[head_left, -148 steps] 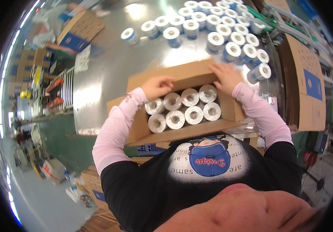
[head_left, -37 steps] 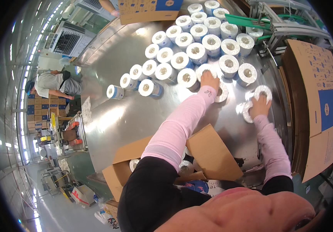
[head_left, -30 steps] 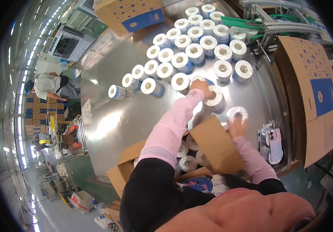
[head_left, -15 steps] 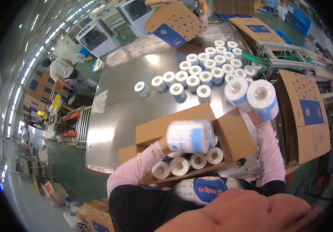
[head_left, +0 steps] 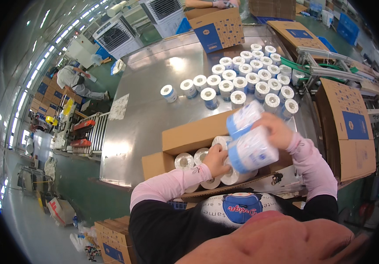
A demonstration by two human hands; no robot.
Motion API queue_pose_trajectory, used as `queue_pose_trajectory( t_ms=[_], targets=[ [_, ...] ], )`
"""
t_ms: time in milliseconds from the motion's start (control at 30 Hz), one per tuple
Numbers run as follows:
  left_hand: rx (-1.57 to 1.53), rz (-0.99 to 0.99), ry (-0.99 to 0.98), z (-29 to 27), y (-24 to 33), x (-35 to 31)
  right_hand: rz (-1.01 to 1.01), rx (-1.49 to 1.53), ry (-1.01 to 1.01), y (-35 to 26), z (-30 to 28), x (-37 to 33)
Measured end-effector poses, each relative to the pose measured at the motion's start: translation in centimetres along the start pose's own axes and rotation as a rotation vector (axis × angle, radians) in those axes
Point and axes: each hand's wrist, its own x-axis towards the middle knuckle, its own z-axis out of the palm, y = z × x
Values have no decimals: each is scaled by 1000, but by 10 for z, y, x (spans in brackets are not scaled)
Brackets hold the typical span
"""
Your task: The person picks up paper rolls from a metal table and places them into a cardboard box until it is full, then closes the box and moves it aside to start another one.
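White-and-blue wrapped paper rolls stand in an open cardboard carton right in front of me. My left hand is down among them, its fingers curled against a roll in the carton's middle; part of its grip is hidden. Above the carton's right side, my right hand grips two more paper rolls together, tilted and slightly blurred. They cover part of the carton's inside.
Several paper rolls stand on the metal table beyond the carton. Across it, a co-worker's gloved hand rests at another carton. Flattened cartons lean at the right, beside a conveyor. Another person bends at far left.
My left hand has lowered its roll into the carton. The right hand has swung its two rolls leftward over the carton. The co-worker's carton across the table now stands more upright.
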Motion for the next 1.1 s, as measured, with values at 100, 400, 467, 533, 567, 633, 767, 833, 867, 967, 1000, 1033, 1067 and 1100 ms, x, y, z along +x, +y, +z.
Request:
queue_pose_trajectory(
  t_ms=[100, 400, 467, 533, 567, 633, 767, 833, 867, 967, 1000, 1033, 1067, 1100],
  targets=[
    [-172, 43, 27, 6, -3, 15, 75, 392, -64, 27, -21, -12],
    [380, 90, -268, 25, -12, 7, -65, -838, -506, 1, 69, -15],
    [391, 116, -252, 43, -26, 5, -9, -876, -608, 5, 79, 0],
    [470, 133, -338, 63, -42, 16, 77, -813, -676, 44, 93, 0],
    [499, 141, -345, 71, -45, 22, 78, -857, -686, 52, 99, -3],
    [530, 156, -310, 80, -53, 22, 61, -919, -681, 56, 105, -3],
    [504, 82, -323, 84, -51, 11, 32, -922, -733, 50, 109, -2],
    [527, 21, -361, 82, -48, 9, 33, -975, -877, 31, 108, 7],
    [489, 1, -357, 84, -44, 3, 27, -1023, -983, 12, 106, 14],
    [503, 68, -307, 108, -57, 6, 49, -1106, -968, 0, 101, 12],
    [482, 57, -362, 106, -56, 6, 97, -1086, -1019, 0, 105, 16],
    [456, 55, -447, 98, -44, 6, 56, -1097, -1010, 7, 112, 12],
    [456, 34, -436, 99, -52, 8, 21, -1104, -1003, 23, 124, 10],
    [450, 14, -421, 103, -60, 6, -21, -1085, -940, 40, 136, 4]
  ],
)
